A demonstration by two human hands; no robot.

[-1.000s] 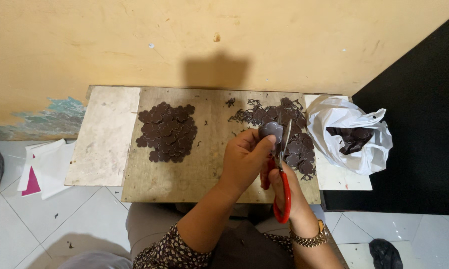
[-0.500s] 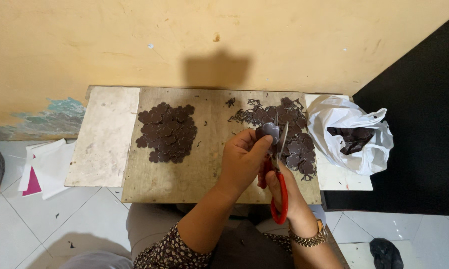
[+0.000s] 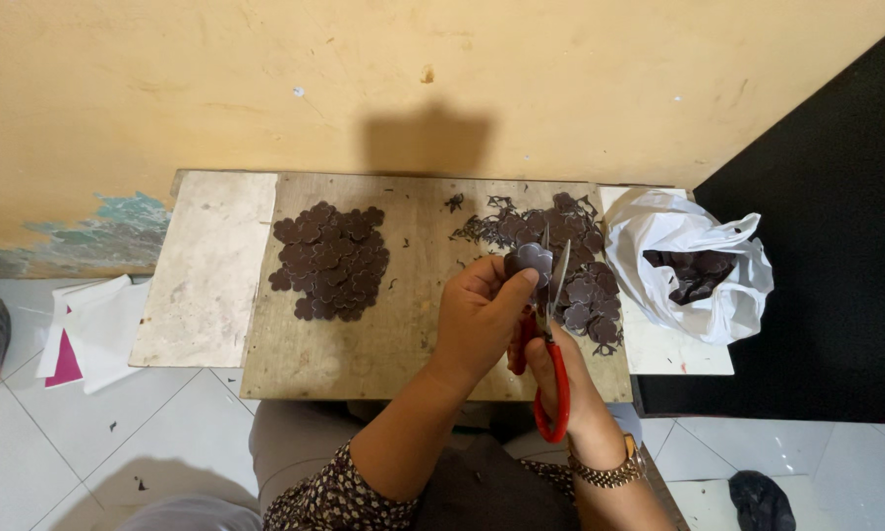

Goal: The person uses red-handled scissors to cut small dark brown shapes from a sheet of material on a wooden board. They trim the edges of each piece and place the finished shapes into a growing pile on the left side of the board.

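Dark flower-shaped piece [image 3: 534, 260]: centre frame, pinched between left hand [image 3: 482, 315] fingertips, above board.
Red-handled scissors [image 3: 552, 344]: right hand [image 3: 565, 379] closed through loops, blades slightly parted beside piece.
Step, judged: edge trimming. Next calls for turning piece into blades.
Trimmed pile [image 3: 331, 261] centre left; untrimmed heap [image 3: 570, 256] right; white bag [image 3: 693, 270] far right; wooden board [image 3: 403, 334].

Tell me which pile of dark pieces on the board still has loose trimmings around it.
The right pile, beside the white bag and just beyond the scissors: thin scraps litter its edges. The left pile is neat, flower-shaped pieces only.
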